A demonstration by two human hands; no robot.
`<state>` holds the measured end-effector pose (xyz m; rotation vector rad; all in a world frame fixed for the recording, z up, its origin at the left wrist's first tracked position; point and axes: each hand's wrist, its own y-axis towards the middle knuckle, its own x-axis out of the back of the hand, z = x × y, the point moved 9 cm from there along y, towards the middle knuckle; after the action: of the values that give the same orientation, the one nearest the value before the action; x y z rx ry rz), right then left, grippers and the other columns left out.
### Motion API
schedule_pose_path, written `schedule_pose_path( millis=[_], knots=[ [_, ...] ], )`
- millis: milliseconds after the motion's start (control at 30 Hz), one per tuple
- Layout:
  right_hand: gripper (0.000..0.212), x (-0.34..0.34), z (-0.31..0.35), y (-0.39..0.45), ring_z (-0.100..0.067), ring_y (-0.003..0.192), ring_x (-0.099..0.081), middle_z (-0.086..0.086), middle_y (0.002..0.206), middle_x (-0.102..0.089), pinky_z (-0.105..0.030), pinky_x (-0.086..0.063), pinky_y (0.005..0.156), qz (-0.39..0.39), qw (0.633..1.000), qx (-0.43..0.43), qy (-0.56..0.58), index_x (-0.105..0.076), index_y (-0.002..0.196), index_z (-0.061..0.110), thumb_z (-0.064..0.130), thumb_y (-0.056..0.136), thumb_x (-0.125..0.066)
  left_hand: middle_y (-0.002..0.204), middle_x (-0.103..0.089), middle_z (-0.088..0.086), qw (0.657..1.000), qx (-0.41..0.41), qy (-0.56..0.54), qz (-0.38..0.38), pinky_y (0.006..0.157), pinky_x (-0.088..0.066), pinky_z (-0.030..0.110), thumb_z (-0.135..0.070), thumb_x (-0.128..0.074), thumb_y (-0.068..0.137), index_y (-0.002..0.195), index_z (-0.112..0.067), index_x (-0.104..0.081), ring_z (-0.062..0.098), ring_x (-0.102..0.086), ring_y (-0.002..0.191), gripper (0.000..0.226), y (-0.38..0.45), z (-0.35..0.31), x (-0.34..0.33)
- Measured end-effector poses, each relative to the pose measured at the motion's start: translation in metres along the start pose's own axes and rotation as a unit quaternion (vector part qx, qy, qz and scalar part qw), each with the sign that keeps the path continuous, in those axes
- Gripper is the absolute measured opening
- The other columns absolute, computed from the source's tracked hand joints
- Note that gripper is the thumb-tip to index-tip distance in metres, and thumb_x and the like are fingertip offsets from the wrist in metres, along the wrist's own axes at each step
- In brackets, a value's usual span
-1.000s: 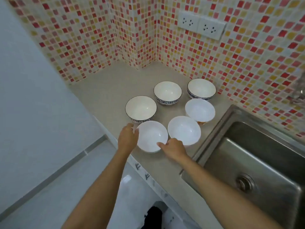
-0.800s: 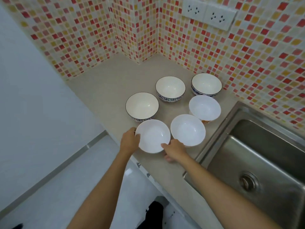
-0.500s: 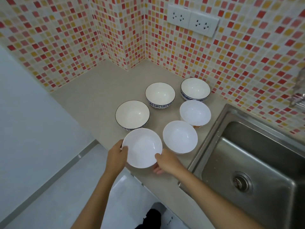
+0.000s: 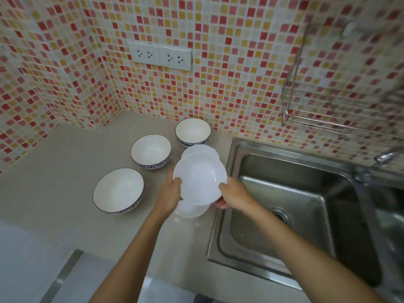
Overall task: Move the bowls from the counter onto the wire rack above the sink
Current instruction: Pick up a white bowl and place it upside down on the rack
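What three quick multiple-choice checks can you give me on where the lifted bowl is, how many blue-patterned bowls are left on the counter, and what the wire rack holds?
1. Where is the plain white bowl held by both hands?
A. Raised above the counter, just left of the sink
B. Resting inside the sink basin
C. Already on the wire rack

2. How many blue-patterned bowls stand on the counter?
A. One
B. Three
C. Five

3. What does the wire rack hold?
A. A stack of bowls
B. One bowl
C. No bowls visible

Answers:
1 A: the left hand and right hand grip its rim over the counter edge, covering other white bowls below.
2 B: the near bowl, the middle bowl and the far bowl show blue bands.
3 C: only tiles show through its blurred wires.
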<state>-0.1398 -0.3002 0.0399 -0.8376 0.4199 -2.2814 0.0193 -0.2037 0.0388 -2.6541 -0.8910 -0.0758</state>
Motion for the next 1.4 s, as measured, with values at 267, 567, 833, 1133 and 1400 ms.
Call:
schedule_pose_path(
  millis=[267,567,833,1133,1400],
  knots=[
    [0.039,0.114,-0.065,-0.032,-0.021,0.063,-0.069,-0.013,0.073,-0.070,-0.025,-0.058,0.056,-0.110,0.992,-0.035,0.058,-0.055,0.123,0.007,0.008,0.091,-0.032,0.117,-0.049,-0.008,0.996,-0.010,-0.003,0.084,0.097,-0.047,0.049,-0.034,-0.048,0.096,0.111,-0.048,-0.045,0.019,-0.049,0.111,0.021,0.005,-0.031,-0.131],
    [0.028,0.216,-0.120,-0.068,-0.018,0.061,-0.073,-0.006,0.077,-0.073,-0.038,-0.062,0.064,-0.191,0.979,-0.041,0.054,-0.066,0.101,0.005,0.025,0.094,-0.047,0.124,-0.052,-0.006,0.983,-0.050,-0.037,0.176,0.100,-0.046,0.052,-0.055,-0.043,0.090,0.122,-0.043,-0.040,0.022,-0.053,0.116,0.034,-0.043,-0.077,-0.240],
    [0.050,0.348,-0.092,-0.125,-0.013,0.072,-0.067,0.000,0.077,-0.072,-0.032,-0.053,0.073,-0.425,0.892,0.156,0.006,-0.072,0.088,0.012,0.044,0.102,-0.036,0.115,-0.061,-0.016,0.966,-0.124,-0.126,0.188,0.094,-0.049,0.041,-0.055,-0.034,0.095,0.103,-0.060,-0.054,0.015,-0.058,0.113,0.022,-0.057,-0.149,-0.278],
    [0.054,0.426,-0.081,-0.079,-0.027,0.147,-0.022,-0.014,0.157,-0.029,-0.033,-0.007,0.119,-0.428,0.842,0.143,-0.296,-0.029,0.150,0.004,0.034,0.105,-0.026,0.122,-0.046,-0.013,0.952,-0.273,-0.053,0.130,0.078,-0.052,0.028,-0.060,-0.037,0.088,0.129,-0.039,-0.039,0.013,-0.051,0.111,0.046,-0.062,-0.264,-0.319],
    [0.068,0.425,-0.088,-0.062,-0.025,0.150,-0.005,-0.014,0.161,-0.011,-0.042,0.005,0.122,-0.447,0.797,0.111,-0.391,-0.009,0.153,0.004,0.048,0.102,-0.004,0.152,-0.024,0.001,0.898,-0.382,0.210,0.068,0.108,-0.034,0.040,-0.060,-0.056,0.082,0.149,-0.030,-0.016,0.025,-0.034,0.136,0.083,-0.032,-0.318,-0.370]
  ],
)
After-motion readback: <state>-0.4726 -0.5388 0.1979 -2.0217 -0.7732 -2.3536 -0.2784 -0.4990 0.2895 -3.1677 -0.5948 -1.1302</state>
